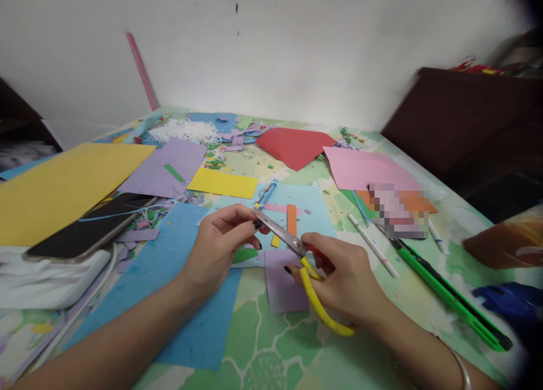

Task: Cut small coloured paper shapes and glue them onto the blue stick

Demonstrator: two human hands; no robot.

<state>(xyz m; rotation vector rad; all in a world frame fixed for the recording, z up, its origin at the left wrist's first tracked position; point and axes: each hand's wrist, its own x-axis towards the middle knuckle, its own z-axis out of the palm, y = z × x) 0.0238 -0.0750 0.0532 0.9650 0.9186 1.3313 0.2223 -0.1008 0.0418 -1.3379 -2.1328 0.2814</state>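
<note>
My right hand point(345, 277) grips a pair of scissors point(311, 282) with yellow handles, its blades pointing up and to the left. The blades look nearly closed. At the blade tips my left hand point(227, 240) is closed in a pinch; whatever lies between its fingers is too small or hidden to name. Beneath both hands lies a light blue sheet point(320, 209) bearing an orange strip point(291, 219), a pink strip point(275, 208) and a small blue rolled paper piece point(268, 193). A purple paper rectangle point(285, 291) overlaps its near edge.
Left are a blue sheet point(203, 328), a phone point(85, 231), a white power strip point(80, 282) and a yellow sheet point(76, 180). Right are a green box cutter point(453, 296), a white stick point(373, 245) and pink paper point(373, 169). Red paper point(294, 144) and scraps lie by the wall.
</note>
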